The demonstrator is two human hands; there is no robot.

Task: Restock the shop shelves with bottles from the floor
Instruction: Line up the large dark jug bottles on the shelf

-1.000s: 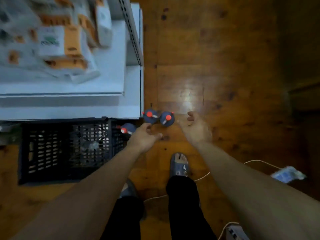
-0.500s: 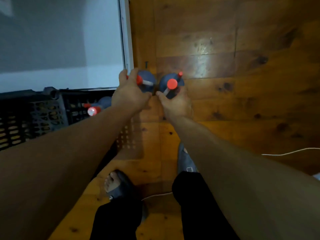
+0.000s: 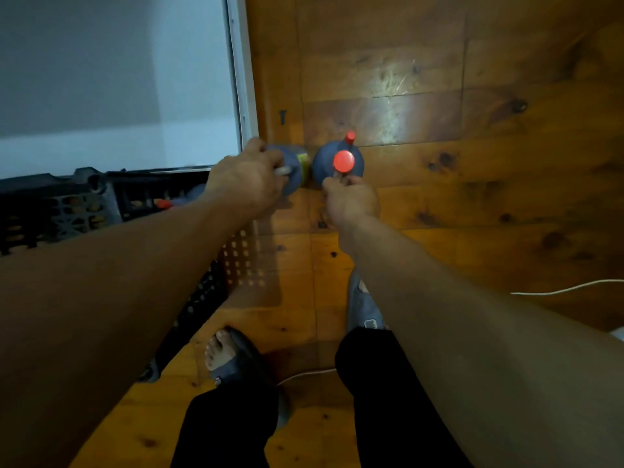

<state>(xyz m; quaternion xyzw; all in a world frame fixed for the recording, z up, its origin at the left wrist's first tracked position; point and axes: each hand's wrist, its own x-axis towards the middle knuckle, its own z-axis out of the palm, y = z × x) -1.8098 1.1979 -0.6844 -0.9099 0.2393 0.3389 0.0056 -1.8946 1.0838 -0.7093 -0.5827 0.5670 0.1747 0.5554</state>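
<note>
Two dark blue bottles with red caps stand side by side on the wooden floor. My left hand (image 3: 248,179) grips the handle of the left bottle (image 3: 292,163) and covers its cap. My right hand (image 3: 351,199) grips the handle of the right bottle (image 3: 337,163), whose red cap (image 3: 343,160) shows just above my fingers. A third bottle (image 3: 189,195) lies partly hidden inside the black crate, behind my left forearm.
A white shelf unit (image 3: 118,79) fills the upper left, its edge right beside the left bottle. The black plastic crate (image 3: 60,204) sits below it on the floor. A white cable (image 3: 567,288) runs across the floor at right. My feet in slippers stand below.
Both hands have closed round the bottle handles; my left hand now covers the left bottle's cap. The view has moved slightly closer to the floor.
</note>
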